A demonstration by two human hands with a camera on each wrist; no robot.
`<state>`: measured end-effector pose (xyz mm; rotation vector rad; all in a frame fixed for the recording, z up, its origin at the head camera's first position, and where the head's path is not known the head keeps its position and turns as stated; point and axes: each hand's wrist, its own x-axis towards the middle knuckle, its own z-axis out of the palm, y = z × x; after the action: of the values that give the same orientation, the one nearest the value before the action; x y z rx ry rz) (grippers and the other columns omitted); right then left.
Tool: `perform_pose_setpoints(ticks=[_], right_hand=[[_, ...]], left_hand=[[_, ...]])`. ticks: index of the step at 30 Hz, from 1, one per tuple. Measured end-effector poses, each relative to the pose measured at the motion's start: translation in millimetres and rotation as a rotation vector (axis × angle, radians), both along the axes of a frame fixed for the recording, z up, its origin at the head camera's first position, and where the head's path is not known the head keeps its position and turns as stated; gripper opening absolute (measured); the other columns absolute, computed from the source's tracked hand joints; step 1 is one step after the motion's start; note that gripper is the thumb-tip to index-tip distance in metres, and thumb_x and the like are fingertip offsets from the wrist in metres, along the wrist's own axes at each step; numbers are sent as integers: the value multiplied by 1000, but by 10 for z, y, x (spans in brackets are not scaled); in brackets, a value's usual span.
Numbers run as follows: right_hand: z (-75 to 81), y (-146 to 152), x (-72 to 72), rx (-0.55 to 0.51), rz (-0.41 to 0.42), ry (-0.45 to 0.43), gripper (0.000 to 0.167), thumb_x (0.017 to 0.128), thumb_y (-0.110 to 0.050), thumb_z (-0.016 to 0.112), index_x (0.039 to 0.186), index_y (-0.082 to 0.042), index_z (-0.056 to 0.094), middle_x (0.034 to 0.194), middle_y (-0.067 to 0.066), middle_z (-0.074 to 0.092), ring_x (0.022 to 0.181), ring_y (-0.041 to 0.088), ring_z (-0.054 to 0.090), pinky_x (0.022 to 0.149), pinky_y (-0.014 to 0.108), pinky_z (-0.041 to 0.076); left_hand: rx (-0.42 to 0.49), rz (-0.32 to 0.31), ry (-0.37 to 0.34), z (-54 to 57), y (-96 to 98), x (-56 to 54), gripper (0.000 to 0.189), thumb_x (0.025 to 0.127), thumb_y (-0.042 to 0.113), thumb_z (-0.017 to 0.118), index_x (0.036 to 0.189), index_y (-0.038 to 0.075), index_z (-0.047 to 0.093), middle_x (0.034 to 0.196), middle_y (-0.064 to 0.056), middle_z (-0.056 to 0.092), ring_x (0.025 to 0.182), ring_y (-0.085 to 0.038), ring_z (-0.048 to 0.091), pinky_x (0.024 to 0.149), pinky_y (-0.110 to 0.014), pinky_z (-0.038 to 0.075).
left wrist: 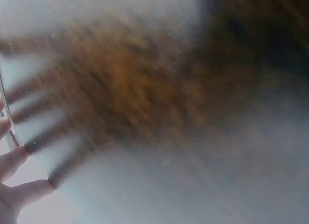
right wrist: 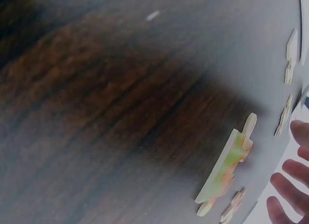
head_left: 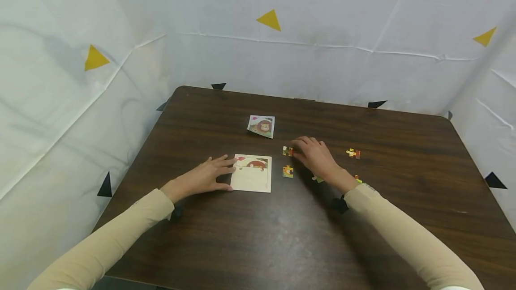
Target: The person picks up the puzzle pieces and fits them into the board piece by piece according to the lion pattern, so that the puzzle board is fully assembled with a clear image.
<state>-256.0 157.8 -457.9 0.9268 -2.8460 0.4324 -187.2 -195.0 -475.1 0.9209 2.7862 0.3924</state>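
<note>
My left hand point(head_left: 204, 176) lies at the left side of a square puzzle board point(head_left: 250, 180), fingers spread and fingertips on its edge. The top strip of the board shows a pink flower and part of a brown mane; the lower part is bare cream. In the left wrist view, several spread fingertips point(left wrist: 36, 191) touch the table. Over the table to the right of the board, my right hand point(head_left: 318, 158) reaches with loosely bent fingers, its fingertips right at a puzzle piece point(head_left: 287, 151). Another puzzle piece, orange and yellow point(head_left: 288, 172), lies just nearer to me.
A picture card of a lion point(head_left: 262, 126), one corner lifted, lies behind the board. A green-edged puzzle piece point(right wrist: 224, 168) sits below the right hand. Farther right lie an orange piece point(head_left: 353, 153) and one partly hidden by the wrist point(head_left: 358, 179). White sheeting point(head_left: 314, 8) surrounds the table.
</note>
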Motion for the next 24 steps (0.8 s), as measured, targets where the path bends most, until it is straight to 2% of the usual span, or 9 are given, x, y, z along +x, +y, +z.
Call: perform_pose_setpoints(ticks=[4, 7, 17, 24], right_hand=[[-20, 10, -28, -51, -23, -98, 45, 91, -20, 68, 131, -4, 57, 130, 16, 57, 117, 38, 53, 90, 58, 43], [-62, 0, -47, -78, -23, -133, 45, 91, -21, 69, 131, -4, 58, 130, 16, 58, 116, 38, 53, 87, 56, 44], [-151, -86, -85, -75, 55, -79, 40, 90, -22, 69, 127, -7, 63, 130, 12, 60, 113, 34, 54, 83, 54, 45], [-164, -99, -95, -86, 59, -31, 36, 90, -17, 69, 125, -7, 65, 128, 12, 61, 112, 34, 55, 78, 49, 46]], left_hand=[[0, -9, -1, 9, -15, 8, 68, 84, 49, 70, 139, 13, 53, 153, -6, 36, 142, -33, 27, 106, -64, 26], [6, -15, -7, 15, -24, 20, 68, 84, 48, 70, 139, 12, 53, 153, -5, 36, 142, -34, 27, 106, -65, 26], [15, -5, -25, -17, -31, 22, 68, 84, 49, 70, 139, 14, 53, 153, -5, 35, 143, -32, 25, 108, -62, 25], [27, -19, -2, -6, -17, -1, 67, 84, 48, 70, 139, 13, 54, 152, -6, 37, 142, -33, 27, 107, -63, 26]])
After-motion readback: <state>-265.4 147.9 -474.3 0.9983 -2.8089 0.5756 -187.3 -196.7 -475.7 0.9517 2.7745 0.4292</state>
